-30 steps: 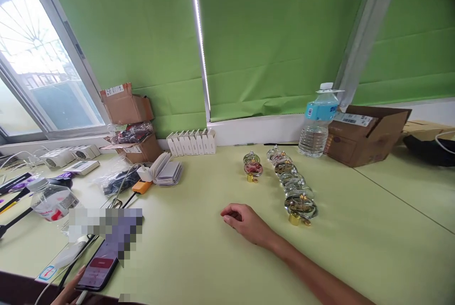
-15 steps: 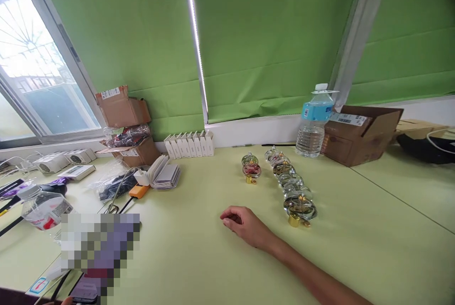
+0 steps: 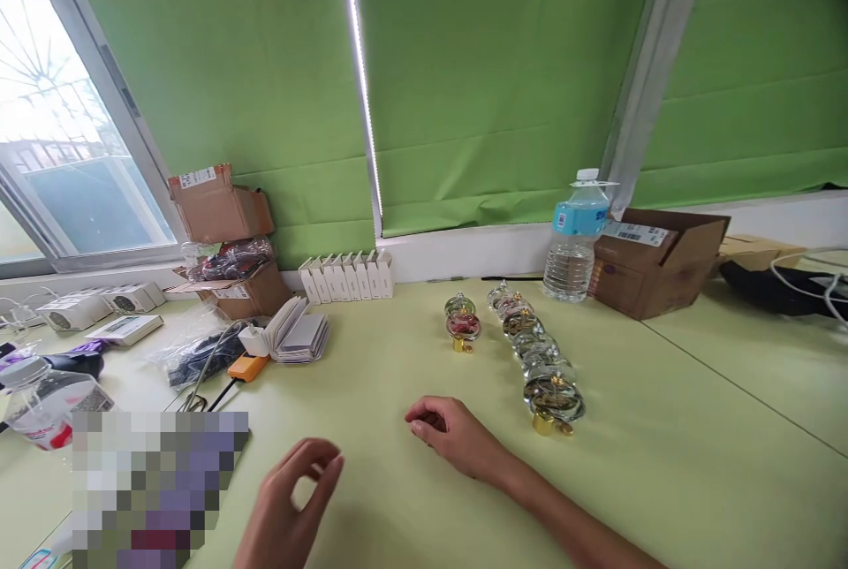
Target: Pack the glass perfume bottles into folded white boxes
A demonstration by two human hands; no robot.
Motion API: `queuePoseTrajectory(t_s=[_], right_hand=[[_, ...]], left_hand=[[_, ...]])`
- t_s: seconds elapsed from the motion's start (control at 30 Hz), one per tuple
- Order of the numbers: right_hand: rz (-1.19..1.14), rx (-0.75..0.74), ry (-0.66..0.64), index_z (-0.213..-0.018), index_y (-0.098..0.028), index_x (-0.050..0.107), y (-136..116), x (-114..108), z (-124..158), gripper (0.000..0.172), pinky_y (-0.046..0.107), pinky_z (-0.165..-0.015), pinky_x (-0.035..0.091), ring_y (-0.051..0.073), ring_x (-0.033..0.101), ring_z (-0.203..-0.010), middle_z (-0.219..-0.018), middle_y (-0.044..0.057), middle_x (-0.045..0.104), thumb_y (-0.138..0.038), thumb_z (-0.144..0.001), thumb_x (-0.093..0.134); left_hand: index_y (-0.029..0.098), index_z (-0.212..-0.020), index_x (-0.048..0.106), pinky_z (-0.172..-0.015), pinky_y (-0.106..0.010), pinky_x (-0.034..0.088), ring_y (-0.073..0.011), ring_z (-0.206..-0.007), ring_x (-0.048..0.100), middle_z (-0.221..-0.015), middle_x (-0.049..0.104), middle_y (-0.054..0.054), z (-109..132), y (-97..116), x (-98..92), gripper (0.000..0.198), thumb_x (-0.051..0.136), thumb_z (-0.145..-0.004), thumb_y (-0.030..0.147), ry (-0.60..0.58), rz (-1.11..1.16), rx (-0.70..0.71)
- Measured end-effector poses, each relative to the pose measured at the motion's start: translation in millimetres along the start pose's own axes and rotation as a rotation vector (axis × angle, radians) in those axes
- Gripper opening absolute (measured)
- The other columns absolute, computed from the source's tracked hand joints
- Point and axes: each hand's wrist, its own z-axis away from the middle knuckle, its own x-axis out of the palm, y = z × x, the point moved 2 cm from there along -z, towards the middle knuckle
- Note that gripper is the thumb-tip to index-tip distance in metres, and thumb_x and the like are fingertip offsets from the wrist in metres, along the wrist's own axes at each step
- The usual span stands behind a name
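Your right hand (image 3: 454,438) rests on the pale green tabletop (image 3: 371,507), fingers loosely curled and holding nothing, just short of the glass globe ornaments (image 3: 530,357). Your left hand (image 3: 288,498) is raised above the table, thumb and fingers curved towards each other around air, also empty. The ornaments sit ahead of you: a line of about 6 runs from the far edge of the table towards you, and a group of 2 (image 3: 462,322) stands just to its left, with red filling showing in the nearer globe. They look light but fragile and slippery, so the gold metal cap (image 3: 543,424) on the nearest globe (image 3: 554,398) seems the safest place to take hold. That cap points down towards you, and the line's long axis slants slightly right as it nears you
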Motion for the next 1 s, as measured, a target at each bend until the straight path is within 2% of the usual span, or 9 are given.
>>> queuePoseTrajectory(t_s=[0.1,0.23,0.33,0.4,0.63,0.77,0.83,0.9,1.0], right_hand=[[-0.023,-0.018,-0.007,-0.095,-0.015,0.07,-1.4,1.1,0.4,0.02,0.028,-0.068,0.043,0.018,0.059,-0.076,-0.087,0.005,0.069,-0.028,-0.085,0.058],[-0.112,-0.025,0.004,-0.092,-0.015,0.065,3.1,4.0,-3.1,0.016,0.025,-0.058,0.036,0.014,0.049,-0.063,-0.073,0.0,0.06,-0.024,-0.087,0.052],[-0.154,-0.035,0.012,-0.078,-0.016,0.058,4.5,4.2,-5.7,0.01,0.025,-0.057,0.033,0.012,0.044,-0.061,-0.066,-0.002,0.052,-0.021,-0.086,0.052],[-0.145,-0.02,0.012,-0.075,-0.016,0.055,2.4,3.2,-5.4,0.012,0.025,-0.057,0.031,0.012,0.042,-0.061,-0.065,-0.003,0.05,-0.021,-0.086,0.053],[-0.13,0.005,0.023,-0.085,-0.015,0.066,-6.3,3.0,-1.0,0.012,0.027,-0.067,0.041,0.017,0.055,-0.076,-0.081,0.003,0.065,-0.024,-0.087,0.058],[-0.285,-0.013,0.073,-0.111,-0.017,0.065,-8.3,3.5,-0.6,0.026,0.029,-0.071,0.048,0.02,0.061,-0.082,-0.093,0.005,0.068,-0.032,-0.091,0.058],[-0.366,0.008,0.128,-0.127,-0.019,0.058,-9.8,2.8,0.3,0.039,0.032,-0.075,0.052,0.022,0.063,-0.089,-0.108,0.009,0.068,-0.039,-0.094,0.056],[-0.408,0.048,0.192,-0.137,-0.022,0.05,-10.7,1.7,2.3,0.048,0.035,-0.085,0.054,0.024,0.062,-0.106,-0.126,0.011,0.062,-0.046,-0.096,0.052],[-0.37,0.093,0.285,-0.148,-0.027,0.039,-8.4,0.9,7.3,0.06,0.038,-0.104,0.047,0.026,0.049,-0.131,-0.146,0.011,0.049,-0.054,-0.095,0.049]], left_hand=[[0.019,-0.074,0.062,-0.064,-0.025,0.046,-0.0155,-0.066,0.059,-0.069,0.064,-0.001,-49.3,23.6,36.6,0.041,0.049,-0.092,0.053,-0.225,0.104,-0.029],[0.018,-0.058,0.05,-0.05,-0.023,0.031,-0.0105,-0.052,0.042,-0.053,0.048,0.004,-106.9,43.8,94.1,0.054,0.045,-0.091,0.06,-0.341,0.187,0.008],[0.019,-0.056,0.045,-0.049,-0.023,0.028,-0.0097,-0.052,0.037,-0.052,0.041,0.005,-127.8,48.0,127.9,0.056,0.044,-0.09,0.062,-0.376,0.23,0.023],[0.018,-0.056,0.045,-0.05,-0.023,0.028,-0.01,-0.054,0.038,-0.054,0.042,0.005,-130.9,44.9,139.8,0.055,0.043,-0.09,0.062,-0.393,0.259,0.024],[0.018,-0.064,0.052,-0.056,-0.023,0.035,-0.0113,-0.06,0.044,-0.062,0.051,0.003,-124.2,23.9,145.5,0.052,0.037,-0.095,0.058,-0.44,0.358,0.016],[0.019,-0.077,0.058,-0.064,-0.024,0.042,-0.0134,-0.068,0.052,-0.073,0.058,0.001,-121.8,26.1,141.4,0.049,0.032,-0.098,0.056,-0.339,0.384,0.001],[0.021,-0.094,0.062,-0.077,-0.026,0.047,-0.0158,-0.082,0.06,-0.091,0.065,-0.003,-116.8,31.2,138.5,0.046,0.03,-0.099,0.053,-0.257,0.435,-0.007],[0.023,-0.119,0.058,-0.096,-0.031,0.046,-0.0191,-0.109,0.06,-0.121,0.063,-0.007,-107.9,37.0,138.0,0.045,0.029,-0.1,0.051,-0.217,0.516,-0.024],[0.024,-0.147,0.037,-0.118,-0.036,0.028,-0.0224,-0.145,0.03,-0.158,0.032,-0.008,-91.6,45.4,142.0,0.056,0.033,-0.099,0.051,-0.259,0.593,-0.004]])
